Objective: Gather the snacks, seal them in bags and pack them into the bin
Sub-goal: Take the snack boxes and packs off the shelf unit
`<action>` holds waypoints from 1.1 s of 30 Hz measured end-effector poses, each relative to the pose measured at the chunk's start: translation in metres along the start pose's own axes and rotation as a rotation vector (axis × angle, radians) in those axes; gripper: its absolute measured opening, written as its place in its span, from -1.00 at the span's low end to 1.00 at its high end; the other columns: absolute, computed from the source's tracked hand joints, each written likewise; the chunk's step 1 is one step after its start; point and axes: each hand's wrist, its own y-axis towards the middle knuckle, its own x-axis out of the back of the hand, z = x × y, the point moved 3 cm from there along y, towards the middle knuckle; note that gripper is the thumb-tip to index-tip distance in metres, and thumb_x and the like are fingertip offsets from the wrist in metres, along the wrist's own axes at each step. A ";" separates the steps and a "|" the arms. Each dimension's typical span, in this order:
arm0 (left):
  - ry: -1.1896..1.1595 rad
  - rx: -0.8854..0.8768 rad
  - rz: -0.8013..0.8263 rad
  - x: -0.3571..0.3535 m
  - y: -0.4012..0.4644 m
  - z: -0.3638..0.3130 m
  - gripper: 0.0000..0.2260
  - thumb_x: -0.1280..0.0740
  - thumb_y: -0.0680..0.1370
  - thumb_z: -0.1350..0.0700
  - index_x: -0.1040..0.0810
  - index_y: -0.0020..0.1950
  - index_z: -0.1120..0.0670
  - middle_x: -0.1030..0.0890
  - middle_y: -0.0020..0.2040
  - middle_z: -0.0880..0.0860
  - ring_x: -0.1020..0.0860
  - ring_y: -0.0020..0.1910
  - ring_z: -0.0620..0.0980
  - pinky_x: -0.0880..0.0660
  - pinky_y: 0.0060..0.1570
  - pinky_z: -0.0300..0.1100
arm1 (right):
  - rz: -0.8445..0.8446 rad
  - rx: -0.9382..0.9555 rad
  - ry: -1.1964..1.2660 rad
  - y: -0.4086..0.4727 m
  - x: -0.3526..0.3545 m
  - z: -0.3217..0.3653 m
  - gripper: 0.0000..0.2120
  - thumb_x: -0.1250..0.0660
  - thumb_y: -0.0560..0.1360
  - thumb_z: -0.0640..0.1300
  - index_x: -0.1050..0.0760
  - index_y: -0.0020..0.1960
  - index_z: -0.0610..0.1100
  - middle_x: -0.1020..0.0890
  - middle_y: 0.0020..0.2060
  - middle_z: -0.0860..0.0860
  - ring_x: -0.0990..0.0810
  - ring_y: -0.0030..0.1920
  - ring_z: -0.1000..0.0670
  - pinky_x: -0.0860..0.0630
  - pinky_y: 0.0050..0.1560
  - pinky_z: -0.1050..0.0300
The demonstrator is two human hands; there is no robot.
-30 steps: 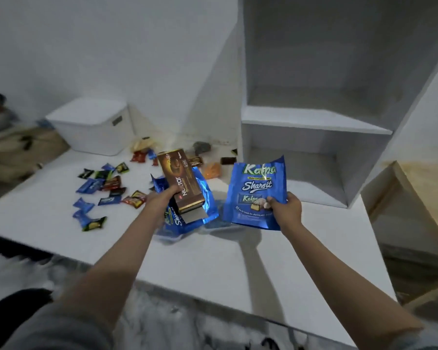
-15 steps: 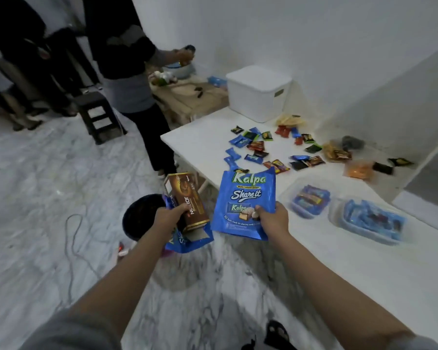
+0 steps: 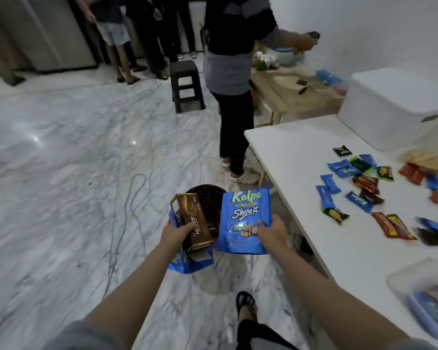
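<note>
My left hand [image 3: 175, 233] grips a brown Nextar snack box [image 3: 194, 219] together with a crumpled blue wrapper bag [image 3: 187, 261]. My right hand [image 3: 271, 233] holds a blue Kalpa Share It bag [image 3: 243, 213] by its lower right part. Both are held over the floor, just above a dark round waste basket [image 3: 208, 198]. Several small wrapped snacks [image 3: 359, 195] lie scattered on the white table [image 3: 301, 173] to the right. A white lidded bin [image 3: 400, 104] stands at the table's far end. A clear bag with snacks inside [image 3: 430, 304] lies at the near right.
A person in dark trousers [image 3: 234, 127] stands at a wooden table [image 3: 288, 94] beyond the white one. A dark stool [image 3: 186, 84] and other people's legs are further back. Cables [image 3: 134, 198] trail over the marble floor. My sandalled foot [image 3: 247, 304] shows below.
My view has swung left from the table and shelf to the floor. Both hands, still holding the box and the bags, have moved off the table's edge to above the waste basket.
</note>
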 end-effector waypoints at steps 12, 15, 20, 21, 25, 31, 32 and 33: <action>-0.024 0.218 -0.141 -0.016 0.134 -0.025 -0.67 -0.51 0.38 0.11 -0.53 0.05 0.21 -0.58 -0.11 0.13 -0.55 -0.20 0.04 -0.46 -0.20 -0.16 | 0.296 0.001 -0.301 0.144 -0.113 0.054 -0.80 -0.16 0.60 -0.11 -0.41 0.08 -0.25 -0.55 -0.01 -0.12 -0.51 -0.08 -0.10 -0.44 -0.13 0.07; -0.016 0.284 -0.133 -0.018 0.174 -0.024 -0.72 -0.50 0.40 0.15 -0.51 0.01 0.21 -0.57 -0.11 0.14 -0.55 -0.16 0.08 -0.46 -0.17 -0.12 | 0.344 -0.032 -0.354 0.167 -0.147 0.058 -0.78 -0.14 0.61 -0.10 -0.42 0.09 -0.25 -0.54 -0.04 -0.11 -0.51 -0.08 -0.09 -0.45 -0.13 0.07; 0.058 0.380 -0.050 -0.026 0.246 -0.029 -0.70 -0.50 0.40 0.12 -0.53 0.02 0.25 -0.57 -0.11 0.15 -0.52 -0.20 0.06 -0.42 -0.20 -0.15 | 0.369 -0.117 -0.421 0.205 -0.191 0.066 -0.80 -0.11 0.62 -0.11 -0.39 0.07 -0.24 -0.52 -0.09 -0.10 -0.51 -0.11 -0.11 -0.37 -0.19 0.11; 0.078 0.394 -0.037 -0.028 0.261 -0.033 -0.70 -0.50 0.40 0.10 -0.51 -0.01 0.23 -0.58 -0.10 0.15 -0.52 -0.19 0.06 -0.41 -0.20 -0.15 | 0.381 -0.130 -0.454 0.213 -0.199 0.066 -0.81 -0.11 0.62 -0.11 -0.39 0.06 -0.23 -0.54 -0.08 -0.12 -0.49 -0.13 -0.11 -0.38 -0.18 0.10; 0.141 0.422 -0.008 -0.038 0.323 -0.036 -0.67 -0.54 0.34 0.06 -0.53 -0.08 0.22 -0.62 -0.14 0.15 -0.56 -0.26 0.06 -0.46 -0.23 -0.14 | 0.428 -0.154 -0.592 0.251 -0.237 0.061 -0.84 -0.11 0.61 -0.12 -0.37 0.05 -0.20 -0.59 -0.04 -0.20 -0.49 -0.16 -0.13 -0.42 -0.17 0.04; 0.293 0.443 0.115 -0.056 0.389 -0.029 -0.74 -0.56 0.33 0.06 -0.52 -0.23 0.15 -0.62 -0.20 0.14 -0.59 -0.21 0.10 -0.56 -0.13 0.01 | 0.477 -0.292 -0.632 0.292 -0.281 0.042 -0.71 -0.09 0.63 -0.10 -0.34 0.30 -0.17 -0.57 0.11 -0.19 -0.52 -0.02 -0.17 -0.36 -0.14 0.09; 0.302 0.456 0.126 -0.058 0.399 -0.025 -0.74 -0.57 0.33 0.06 -0.53 -0.22 0.14 -0.64 -0.18 0.14 -0.61 -0.19 0.09 -0.57 -0.07 0.02 | 0.486 -0.308 -0.628 0.297 -0.286 0.038 -0.67 -0.08 0.63 -0.09 -0.31 0.36 -0.15 -0.56 0.15 -0.18 -0.53 0.05 -0.19 -0.37 -0.11 0.09; 0.308 0.464 0.131 -0.062 0.407 -0.025 -0.73 -0.57 0.32 0.06 -0.52 -0.21 0.13 -0.64 -0.16 0.13 -0.61 -0.17 0.09 -0.60 -0.05 0.01 | 0.488 -0.322 -0.617 0.302 -0.290 0.035 -0.64 -0.08 0.63 -0.07 -0.28 0.40 -0.12 -0.55 0.19 -0.17 -0.53 0.12 -0.20 -0.39 -0.08 0.08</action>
